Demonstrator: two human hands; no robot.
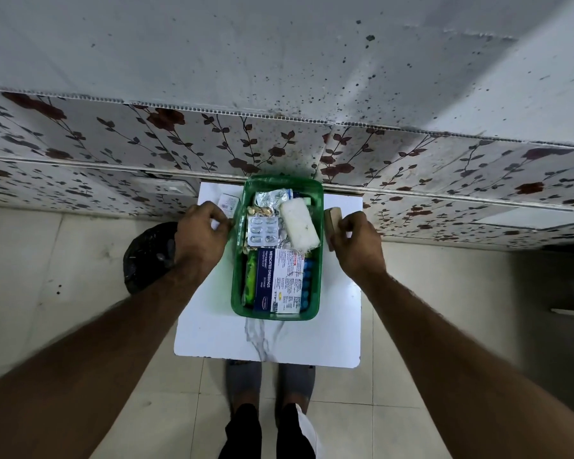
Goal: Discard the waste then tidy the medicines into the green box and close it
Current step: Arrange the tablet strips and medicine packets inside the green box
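Note:
The green box [237,293] stands open on a small white table [212,332], and its lid [280,182] is tipped up at the far end. Inside lie a blue and white dressings carton [280,279], blister strips [262,228], foil strips [272,197], a white gauze roll [299,225] and a green packet [250,279]. My right hand [357,243] is beside the box's right rim and pinches a tan block [332,220]. My left hand [201,233] is curled against the left rim, next to a small white packet [228,202]. What its fingers hold is unclear.
A black waste bag [146,256] sits on the tiled floor to the left of the table. A floral wall panel [411,167] runs right behind the table. My feet [269,389] are under the near edge.

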